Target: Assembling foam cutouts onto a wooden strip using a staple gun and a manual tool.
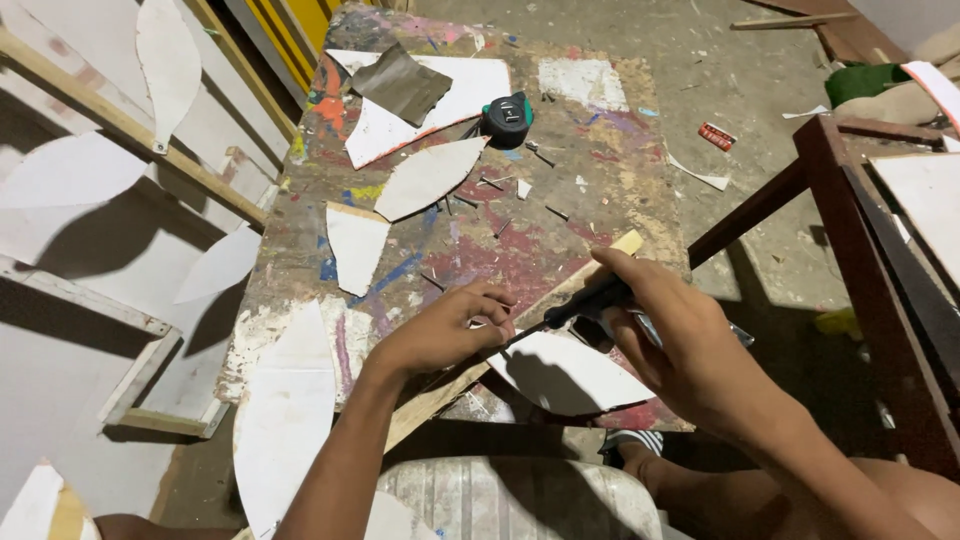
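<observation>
we see a white leaf-shaped cutout, flat and pointed, lying at the near edge of the paint-splattered worktop, partly under a wooden strip. our right hand is wrapped around a black-handled tool whose tip meets the strip. our left hand presses down with curled fingers just beside it. farther off lie more white cutouts and a tape measure.

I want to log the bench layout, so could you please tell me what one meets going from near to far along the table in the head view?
Leaf-shaped white cutout under the hands, then the black-handled tool in the right hand, pointed white piece, oval white cutout, tape measure, dark grey sheet.
</observation>
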